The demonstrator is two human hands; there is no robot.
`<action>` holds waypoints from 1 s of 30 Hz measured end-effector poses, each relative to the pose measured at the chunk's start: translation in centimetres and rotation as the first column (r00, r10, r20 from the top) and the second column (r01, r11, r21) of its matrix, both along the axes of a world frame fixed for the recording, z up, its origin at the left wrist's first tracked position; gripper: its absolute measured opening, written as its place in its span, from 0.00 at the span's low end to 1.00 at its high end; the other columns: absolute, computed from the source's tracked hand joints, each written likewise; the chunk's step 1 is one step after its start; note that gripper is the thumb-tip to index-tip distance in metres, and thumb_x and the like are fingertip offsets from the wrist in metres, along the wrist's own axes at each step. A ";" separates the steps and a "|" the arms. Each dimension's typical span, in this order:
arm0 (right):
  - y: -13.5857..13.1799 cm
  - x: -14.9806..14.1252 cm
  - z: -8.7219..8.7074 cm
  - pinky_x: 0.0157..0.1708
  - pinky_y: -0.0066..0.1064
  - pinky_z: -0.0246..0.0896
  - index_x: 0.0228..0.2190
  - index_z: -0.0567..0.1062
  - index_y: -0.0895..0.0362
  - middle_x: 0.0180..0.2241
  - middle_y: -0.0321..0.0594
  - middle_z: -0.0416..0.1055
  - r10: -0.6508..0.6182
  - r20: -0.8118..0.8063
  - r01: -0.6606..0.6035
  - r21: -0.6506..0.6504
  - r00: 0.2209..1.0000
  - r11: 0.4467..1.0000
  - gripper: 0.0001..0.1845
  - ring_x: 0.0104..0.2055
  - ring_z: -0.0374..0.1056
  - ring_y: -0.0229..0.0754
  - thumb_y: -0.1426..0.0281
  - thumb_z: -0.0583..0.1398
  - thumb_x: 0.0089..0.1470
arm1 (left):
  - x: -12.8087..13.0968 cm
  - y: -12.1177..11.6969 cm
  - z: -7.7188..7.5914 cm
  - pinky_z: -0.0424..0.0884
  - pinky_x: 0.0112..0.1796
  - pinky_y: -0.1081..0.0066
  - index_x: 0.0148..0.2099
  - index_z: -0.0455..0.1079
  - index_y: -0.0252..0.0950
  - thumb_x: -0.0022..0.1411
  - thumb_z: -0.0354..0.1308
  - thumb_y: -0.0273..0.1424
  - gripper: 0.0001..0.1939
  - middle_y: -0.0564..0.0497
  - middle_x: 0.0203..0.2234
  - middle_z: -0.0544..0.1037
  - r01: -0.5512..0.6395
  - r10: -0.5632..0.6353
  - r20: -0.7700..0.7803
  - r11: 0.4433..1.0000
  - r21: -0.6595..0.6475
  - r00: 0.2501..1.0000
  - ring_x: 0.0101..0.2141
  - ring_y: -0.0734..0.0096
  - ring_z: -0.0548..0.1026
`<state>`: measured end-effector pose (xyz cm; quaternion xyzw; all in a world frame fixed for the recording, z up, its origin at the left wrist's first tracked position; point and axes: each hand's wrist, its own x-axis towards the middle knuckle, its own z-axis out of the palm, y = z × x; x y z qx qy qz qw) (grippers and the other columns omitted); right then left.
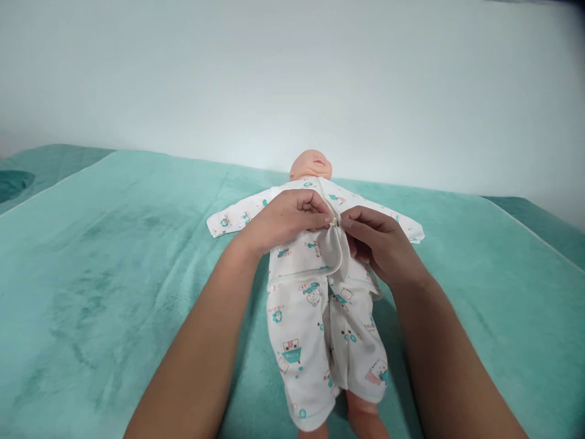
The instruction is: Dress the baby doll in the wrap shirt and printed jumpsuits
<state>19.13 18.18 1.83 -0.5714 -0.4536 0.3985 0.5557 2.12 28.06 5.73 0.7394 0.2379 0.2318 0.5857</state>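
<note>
A baby doll lies on its back, head away from me, dressed in a white printed shirt and matching trousers. Over the doll's chest, my left hand pinches the shirt's front edge next to a small pale button. From the other side, my right hand closes its fingertips on the cloth beside that button. The fabric is pulled up into folds between the two hands. Part of the right fingers is hidden behind the hand and cloth.
A teal plush blanket spreads beneath the doll, slightly wrinkled on the left. Behind it rises a plain white wall. The doll's sleeves stretch out to both sides, and its bare legs reach the bottom of the view.
</note>
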 end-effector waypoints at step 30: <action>0.2 -0.7 0.2 0.15 0.23 0.49 0.31 0.70 0.53 0.20 0.28 0.63 -0.052 0.190 0.057 -0.025 0.981 0.998 0.16 0.18 0.57 0.30 0.63 0.70 0.45 | 0.0 0.1 0.0 0.63 0.28 0.74 0.32 0.74 0.35 0.55 0.62 0.33 0.06 0.53 0.28 0.77 0.014 0.007 -0.111 0.981 0.191 0.994 0.27 0.76 0.69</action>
